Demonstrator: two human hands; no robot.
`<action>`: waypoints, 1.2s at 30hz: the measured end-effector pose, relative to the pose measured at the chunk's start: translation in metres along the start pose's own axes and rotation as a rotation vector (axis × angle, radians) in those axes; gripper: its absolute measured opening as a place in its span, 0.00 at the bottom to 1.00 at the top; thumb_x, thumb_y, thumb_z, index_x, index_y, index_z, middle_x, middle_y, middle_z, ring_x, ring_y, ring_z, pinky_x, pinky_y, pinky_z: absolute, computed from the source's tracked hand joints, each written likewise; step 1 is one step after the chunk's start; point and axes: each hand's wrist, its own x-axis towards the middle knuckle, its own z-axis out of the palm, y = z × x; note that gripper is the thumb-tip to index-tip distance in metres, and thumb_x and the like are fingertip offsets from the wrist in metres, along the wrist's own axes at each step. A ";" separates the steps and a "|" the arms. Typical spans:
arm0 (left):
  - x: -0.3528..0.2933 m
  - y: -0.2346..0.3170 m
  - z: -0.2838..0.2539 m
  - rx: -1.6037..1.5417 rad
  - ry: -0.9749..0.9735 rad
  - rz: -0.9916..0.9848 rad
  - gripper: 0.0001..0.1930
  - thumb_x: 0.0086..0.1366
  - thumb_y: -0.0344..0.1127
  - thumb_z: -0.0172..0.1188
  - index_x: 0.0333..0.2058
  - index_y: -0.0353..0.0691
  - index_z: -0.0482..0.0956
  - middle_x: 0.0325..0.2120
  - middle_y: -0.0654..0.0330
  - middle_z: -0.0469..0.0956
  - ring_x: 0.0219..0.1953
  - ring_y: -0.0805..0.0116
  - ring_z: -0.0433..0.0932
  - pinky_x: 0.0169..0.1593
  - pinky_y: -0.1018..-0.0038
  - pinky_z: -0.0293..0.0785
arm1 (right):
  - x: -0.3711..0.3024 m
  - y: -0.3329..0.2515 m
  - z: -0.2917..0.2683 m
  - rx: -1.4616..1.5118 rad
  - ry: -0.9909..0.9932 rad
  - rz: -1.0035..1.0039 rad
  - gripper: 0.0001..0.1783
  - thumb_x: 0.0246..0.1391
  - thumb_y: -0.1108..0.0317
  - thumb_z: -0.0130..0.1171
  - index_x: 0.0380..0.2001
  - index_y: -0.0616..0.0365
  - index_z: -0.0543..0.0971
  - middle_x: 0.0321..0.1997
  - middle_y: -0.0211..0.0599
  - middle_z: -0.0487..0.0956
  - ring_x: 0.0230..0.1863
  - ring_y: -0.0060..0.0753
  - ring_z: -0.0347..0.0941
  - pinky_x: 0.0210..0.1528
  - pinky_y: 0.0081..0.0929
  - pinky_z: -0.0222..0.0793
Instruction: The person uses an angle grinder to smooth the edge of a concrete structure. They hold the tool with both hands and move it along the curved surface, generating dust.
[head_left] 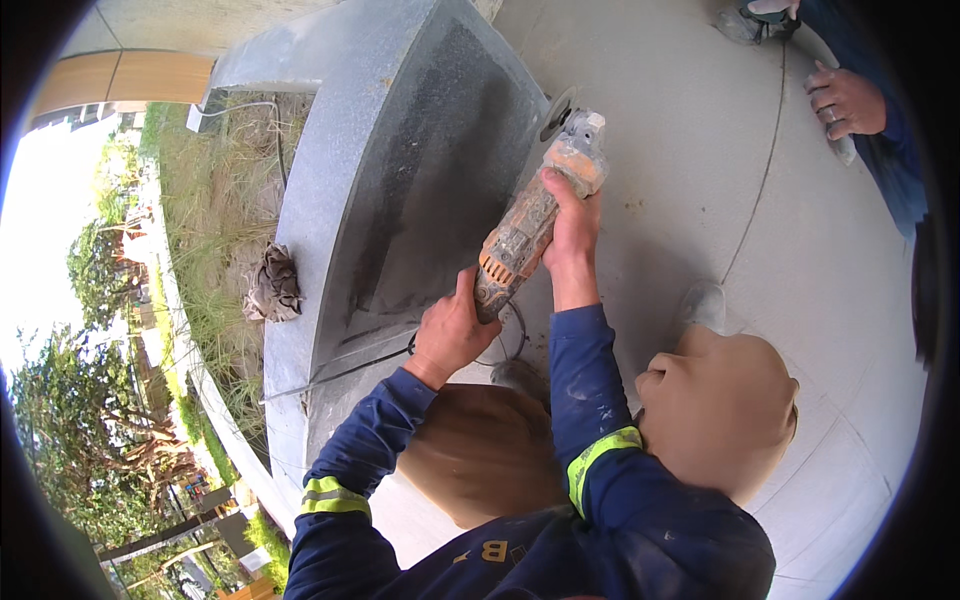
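Note:
Both my hands are closed around a dusty orange angle grinder (522, 232). My left hand (450, 333) wraps the rear end of its body, where a black cord comes away. Farther up, my right hand (574, 228) grips it just behind the grey gear head, thumb along the top. A thin round disc (558, 114) sits at the far end, close to the lower edge of a grey stone-like block (350, 130) with a dark, damp-looking face. Whether the disc touches the block or spins, I cannot tell.
A crumpled brown rag (272, 284) lies on the block's ledge, beside a strip of grass (220, 220). The cord (340, 376) crosses the ledge at left. My bent knees (720, 410) are close below. At upper right, another person's hand (846, 102) is above the concrete floor (680, 150).

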 end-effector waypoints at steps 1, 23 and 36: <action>-0.002 -0.003 -0.004 -0.022 0.012 0.028 0.38 0.54 0.37 0.68 0.61 0.36 0.60 0.29 0.40 0.82 0.34 0.34 0.81 0.38 0.48 0.78 | -0.007 -0.002 0.007 -0.026 0.014 -0.048 0.40 0.51 0.69 0.71 0.62 0.65 0.60 0.56 0.47 0.72 0.54 0.38 0.74 0.57 0.37 0.74; -0.005 -0.013 -0.011 -0.245 0.174 -0.026 0.40 0.53 0.34 0.69 0.63 0.34 0.60 0.37 0.38 0.83 0.40 0.36 0.83 0.43 0.53 0.79 | -0.001 0.006 0.065 -0.136 -0.192 -0.054 0.40 0.49 0.73 0.71 0.60 0.64 0.58 0.51 0.44 0.74 0.49 0.35 0.76 0.52 0.36 0.76; -0.001 0.002 -0.011 -0.083 0.232 -0.170 0.37 0.61 0.46 0.73 0.60 0.34 0.62 0.33 0.41 0.82 0.35 0.41 0.84 0.38 0.59 0.78 | 0.029 -0.008 0.089 -0.152 -0.222 0.048 0.43 0.46 0.72 0.73 0.60 0.65 0.58 0.53 0.47 0.73 0.51 0.37 0.75 0.53 0.36 0.75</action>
